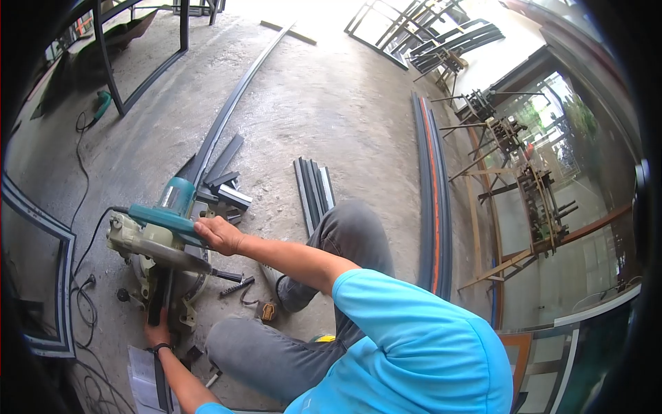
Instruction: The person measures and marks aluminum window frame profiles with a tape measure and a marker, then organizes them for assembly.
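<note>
1. Blue shirt (420,338) and gray trousers (262,359) come nearest us, from 5 round to 7 o'clock, reckoned from the middle of our view with 12 at the top.
2. At 9 o'clock the saw (162,254) stands on the floor (372,124). Our right hand (219,234) is wrapped around its teal handle (162,219).
3. At 8 o'clock our left hand (157,334), with a dark band (161,347) at the wrist, is against a dark piece (158,303) at the saw's foot. Its fingers are partly hidden, so we cannot tell how firmly it grips.
4. From the saw a long bar (234,96) runs out to just short of 12, where it meets a short strip (303,38).
5. Offcuts (224,159) lie loosely heaped at 10 o'clock, just beside the saw.
6. We have short bars (312,186) side by side near our raised knee, and a long bundle (422,186) with an orange streak at 3 o'clock.
7. Stands (520,131) line 2 o'clock, bearing metal parts too small to make out; the farthest, toward 1, holds a sheaf of dark bars (476,38).
8. Papers (141,376) lie at 7 to 8 o'clock, below our left hand; a green tool (103,105) lies at 10.
</note>
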